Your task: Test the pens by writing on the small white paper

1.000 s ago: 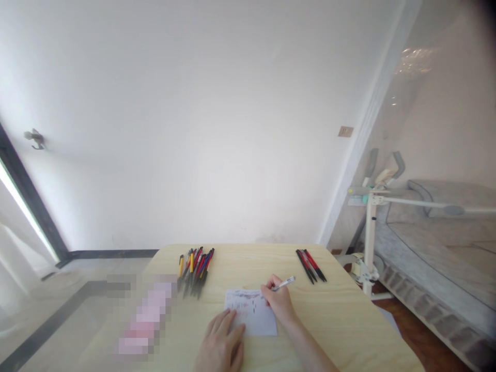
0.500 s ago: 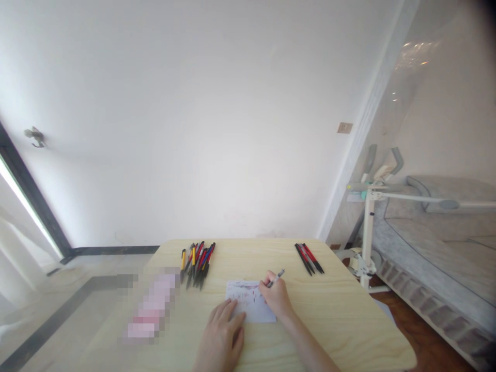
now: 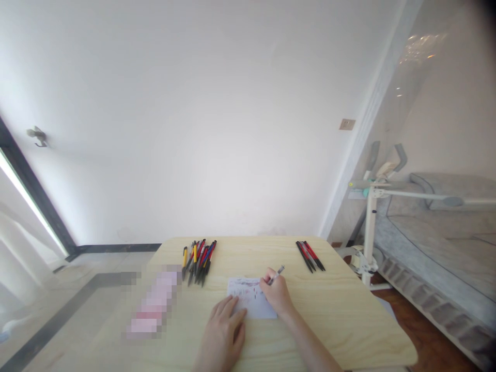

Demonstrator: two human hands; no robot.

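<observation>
A white sheet of paper point(image 3: 256, 309) with dark and reddish marks lies on the light wooden table point(image 3: 333, 320). My right hand point(image 3: 277, 294) grips a pen point(image 3: 279, 269) over the paper's upper right part; its tip is hidden behind the fingers. Flat on the paper's lower left edge rests my left hand point(image 3: 225, 325), fingers outstretched and holding nothing. Beyond the paper to the left is a pile of several pens point(image 3: 199, 261) in yellow, red, blue and black. To the far right lie 3 red, grey and black pens point(image 3: 310, 257) side by side.
A blurred-out pink item point(image 3: 155, 305) is at the table's left side. Behind the table rises a white wall point(image 3: 240, 129) with a socket point(image 3: 347, 124). On the right stand a white-framed exercise machine point(image 3: 370, 232) and a grey sofa point(image 3: 437, 237).
The view has shifted slightly, moving the table a little up in the picture. Both hands keep nearly the same place on the paper, and the pen stays in my right hand.
</observation>
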